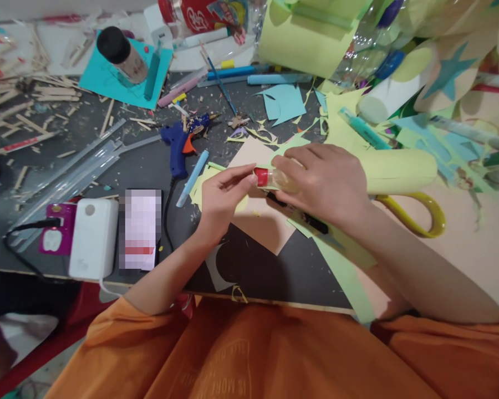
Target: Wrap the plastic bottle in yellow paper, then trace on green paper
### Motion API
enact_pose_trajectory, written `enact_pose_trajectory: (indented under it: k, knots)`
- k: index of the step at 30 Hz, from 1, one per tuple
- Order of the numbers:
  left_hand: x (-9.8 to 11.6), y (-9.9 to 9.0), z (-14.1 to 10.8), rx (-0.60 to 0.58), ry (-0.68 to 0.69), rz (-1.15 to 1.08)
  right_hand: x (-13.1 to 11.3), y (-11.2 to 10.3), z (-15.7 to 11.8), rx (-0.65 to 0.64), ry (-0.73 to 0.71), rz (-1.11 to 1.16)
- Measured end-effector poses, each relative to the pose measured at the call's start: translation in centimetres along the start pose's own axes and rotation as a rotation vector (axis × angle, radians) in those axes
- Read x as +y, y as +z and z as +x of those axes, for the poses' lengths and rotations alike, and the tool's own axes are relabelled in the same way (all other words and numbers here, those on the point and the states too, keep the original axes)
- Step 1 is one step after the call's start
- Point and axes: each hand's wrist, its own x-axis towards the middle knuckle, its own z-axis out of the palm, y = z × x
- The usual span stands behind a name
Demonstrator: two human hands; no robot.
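Observation:
A clear plastic bottle with a red cap lies sideways between my hands, over the paper. The thumb and fingers of my left hand pinch the cap at its end. My right hand is wrapped round the bottle near its neck and hides much of it. To the right of that hand a pale yellow paper roll sticks out; whether it joins the bottle I cannot tell. Beneath my hands lies a sheet of peach paper. Yellow scissor handles show beside my right forearm.
A blue glue gun with its cord, a light blue marker, a phone and a white power bank are on the left. Wood sticks, a black-capped jar and paper scraps crowd the back.

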Motion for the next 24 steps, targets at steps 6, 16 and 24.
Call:
enact_pose_trajectory:
  k: [6,16,24]
  knots:
    - [-0.2,-0.3,-0.2,0.022,0.148,0.163,0.1,-0.6,-0.1,-0.022,-0.009,0.008]
    - [0.0,-0.7,0.3,-0.107,0.158,0.011,1.5,-1.0,0.0,-0.079,-0.151,0.129]
    - [0.0,0.3,-0.1,-0.205,-0.077,-0.32,1.7,-1.4,-0.1,-0.076,-0.179,0.202]
